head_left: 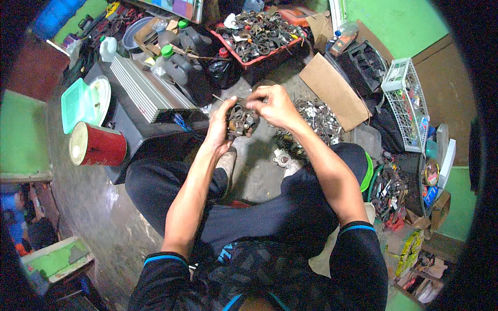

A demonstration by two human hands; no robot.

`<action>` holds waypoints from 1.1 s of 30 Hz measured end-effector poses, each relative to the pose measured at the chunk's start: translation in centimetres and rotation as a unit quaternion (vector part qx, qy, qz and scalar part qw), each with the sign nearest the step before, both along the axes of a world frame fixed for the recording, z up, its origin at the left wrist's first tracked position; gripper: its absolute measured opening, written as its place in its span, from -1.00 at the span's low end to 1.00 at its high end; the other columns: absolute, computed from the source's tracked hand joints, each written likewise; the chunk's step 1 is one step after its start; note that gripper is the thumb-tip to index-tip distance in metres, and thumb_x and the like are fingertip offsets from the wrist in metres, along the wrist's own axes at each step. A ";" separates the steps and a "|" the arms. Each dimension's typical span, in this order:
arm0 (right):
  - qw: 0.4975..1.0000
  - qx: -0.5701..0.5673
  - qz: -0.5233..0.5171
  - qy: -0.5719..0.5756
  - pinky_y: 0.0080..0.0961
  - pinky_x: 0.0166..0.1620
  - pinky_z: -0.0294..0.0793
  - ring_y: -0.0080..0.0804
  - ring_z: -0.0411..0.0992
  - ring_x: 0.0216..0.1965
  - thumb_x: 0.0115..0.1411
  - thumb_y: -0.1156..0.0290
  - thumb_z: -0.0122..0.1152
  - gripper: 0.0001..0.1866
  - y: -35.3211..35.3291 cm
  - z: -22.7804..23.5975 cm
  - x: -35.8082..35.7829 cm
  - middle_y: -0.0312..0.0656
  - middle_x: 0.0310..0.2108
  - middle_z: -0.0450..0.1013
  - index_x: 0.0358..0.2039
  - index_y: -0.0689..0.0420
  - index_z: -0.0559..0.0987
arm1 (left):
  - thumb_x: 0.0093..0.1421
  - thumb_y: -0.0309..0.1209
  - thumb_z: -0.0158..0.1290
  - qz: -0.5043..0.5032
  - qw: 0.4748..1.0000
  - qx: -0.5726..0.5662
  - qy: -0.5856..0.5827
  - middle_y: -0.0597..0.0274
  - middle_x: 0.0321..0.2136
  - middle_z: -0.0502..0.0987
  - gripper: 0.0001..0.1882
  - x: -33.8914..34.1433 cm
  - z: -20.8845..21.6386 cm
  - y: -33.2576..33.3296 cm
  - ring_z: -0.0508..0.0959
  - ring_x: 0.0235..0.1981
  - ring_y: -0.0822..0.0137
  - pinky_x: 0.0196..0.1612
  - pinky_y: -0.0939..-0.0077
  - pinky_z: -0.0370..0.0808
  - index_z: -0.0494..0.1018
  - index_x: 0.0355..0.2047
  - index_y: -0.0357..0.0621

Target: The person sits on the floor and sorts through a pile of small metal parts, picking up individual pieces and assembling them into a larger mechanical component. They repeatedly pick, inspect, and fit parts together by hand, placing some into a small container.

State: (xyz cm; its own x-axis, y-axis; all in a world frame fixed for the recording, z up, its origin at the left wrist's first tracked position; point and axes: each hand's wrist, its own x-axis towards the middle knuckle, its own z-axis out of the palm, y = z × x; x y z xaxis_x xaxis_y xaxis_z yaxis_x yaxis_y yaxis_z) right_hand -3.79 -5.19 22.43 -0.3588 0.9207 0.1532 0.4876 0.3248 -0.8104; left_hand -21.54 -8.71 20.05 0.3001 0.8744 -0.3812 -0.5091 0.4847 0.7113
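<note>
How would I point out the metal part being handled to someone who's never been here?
Start at the red tray heaped with dark parts, top centre. Below it, find the person's left hand and blurred right hand. The chunky grey-brown metal part is held in the left hand, unlike the loose metal pieces piled on the floor to its right.

workshop | metal parts heap point(322, 117) | crammed red tray point(249, 63) | dark jugs point(194, 42)
</note>
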 end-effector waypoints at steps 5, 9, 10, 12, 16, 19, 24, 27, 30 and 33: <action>0.983 -0.068 -0.166 -0.047 -0.37 -0.25 0.50 -0.28 0.56 -0.41 -0.04 0.35 0.36 -0.80 4.3 -2.0 5.1 -0.04 -0.47 0.58 -0.40 0.17 0.68 | 0.24 -0.10 -0.07 -0.015 0.998 -0.032 -0.046 0.05 -0.45 0.58 -0.60 -0.6 0.0 -0.3 0.59 -0.55 0.25 -0.62 0.35 0.56 0.41 -0.22 -0.23; 0.964 -0.094 -0.174 -0.176 -0.34 -0.23 0.51 -0.21 0.57 -0.40 -0.09 0.37 0.37 -0.77 5.1 -7.8 5.2 0.04 -0.45 0.57 -0.39 0.18 0.68 | 0.22 -0.06 -0.05 0.017 0.995 -0.069 -0.071 0.15 -0.43 0.56 -0.59 -0.6 -0.4 0.4 0.60 -0.47 0.26 -0.56 0.35 0.57 0.42 -0.23 -0.19; 0.954 -0.103 -0.185 -0.211 -0.28 -0.18 0.50 -0.08 0.57 -0.33 -0.10 0.37 0.37 -0.76 5.3 -8.2 5.2 0.10 -0.41 0.55 -0.38 0.19 0.68 | 0.22 -0.03 -0.04 0.013 0.996 -0.065 -0.067 0.20 -0.42 0.55 -0.59 -0.8 -1.0 0.5 0.60 -0.44 0.28 -0.54 0.33 0.58 0.43 -0.23 -0.15; 0.950 -0.080 -0.216 -0.210 -0.27 -0.16 0.50 -0.04 0.56 -0.30 -0.10 0.37 0.36 -0.74 5.7 -8.3 5.7 0.12 -0.38 0.54 -0.36 0.19 0.67 | 0.20 0.01 -0.06 0.032 0.996 -0.066 -0.044 0.05 -0.44 0.57 -0.53 -0.5 -0.6 0.3 0.58 -0.52 0.24 -0.52 0.36 0.56 0.44 -0.28 -0.23; 0.931 -0.093 -0.255 -0.244 -0.26 -0.13 0.48 -0.04 0.55 -0.25 -0.07 0.36 0.34 -0.67 6.4 -8.5 6.2 0.13 -0.30 0.54 -0.25 0.20 0.64 | 0.20 0.04 -0.10 0.034 0.996 -0.066 -0.047 -0.05 -0.40 0.59 -0.48 -0.5 -1.0 0.2 0.56 -0.55 0.21 -0.50 0.38 0.55 0.46 -0.29 -0.27; 0.975 -0.056 -0.160 -0.140 -0.31 -0.12 0.47 -0.11 0.54 -0.25 -0.04 0.39 0.31 -0.66 5.3 -5.0 3.5 0.07 -0.29 0.55 -0.21 0.20 0.62 | 0.21 0.04 -0.12 0.061 0.992 -0.082 -0.072 -0.08 -0.37 0.59 -0.46 -0.8 -1.1 0.3 0.56 -0.54 0.20 -0.48 0.37 0.55 0.46 -0.27 -0.27; 0.996 0.042 0.079 -0.012 -0.37 -0.05 0.42 -0.21 0.48 -0.16 -0.07 0.47 0.34 -0.63 -0.3 0.4 1.0 -0.07 -0.25 0.51 -0.17 0.18 0.59 | 0.22 0.01 -0.11 0.066 0.991 -0.075 -0.091 0.08 -0.44 0.57 -0.51 -0.6 -0.7 0.4 0.57 -0.52 0.24 -0.55 0.36 0.57 0.45 -0.25 -0.23; 0.992 0.062 0.112 -0.014 -0.32 -0.06 0.44 -0.11 0.46 -0.16 -0.13 0.43 0.37 -0.56 -1.7 0.4 0.6 -0.09 -0.25 0.47 -0.14 0.09 0.61 | 0.22 0.00 -0.10 0.078 0.991 -0.078 -0.082 0.11 -0.45 0.56 -0.53 -0.2 -0.2 0.1 0.57 -0.53 0.24 -0.55 0.38 0.58 0.43 -0.26 -0.20; 0.989 0.076 0.129 0.016 -0.30 -0.09 0.44 -0.12 0.46 -0.19 -0.13 0.43 0.38 -0.55 -1.5 0.3 0.5 -0.10 -0.25 0.47 -0.12 0.08 0.60 | 0.21 0.00 -0.08 0.052 0.990 -0.072 -0.111 0.15 -0.43 0.53 -0.57 -0.5 -0.7 0.2 0.58 -0.49 0.26 -0.56 0.33 0.59 0.38 -0.24 -0.15; 0.982 0.106 0.157 0.012 -0.30 -0.11 0.45 -0.13 0.46 -0.18 -0.09 0.44 0.35 -0.58 -1.3 0.1 0.7 -0.12 -0.26 0.47 -0.13 0.03 0.61 | 0.21 0.01 -0.09 0.029 0.987 -0.088 -0.133 0.12 -0.44 0.52 -0.54 -0.5 -0.6 0.1 0.57 -0.51 0.20 -0.57 0.36 0.57 0.37 -0.25 -0.19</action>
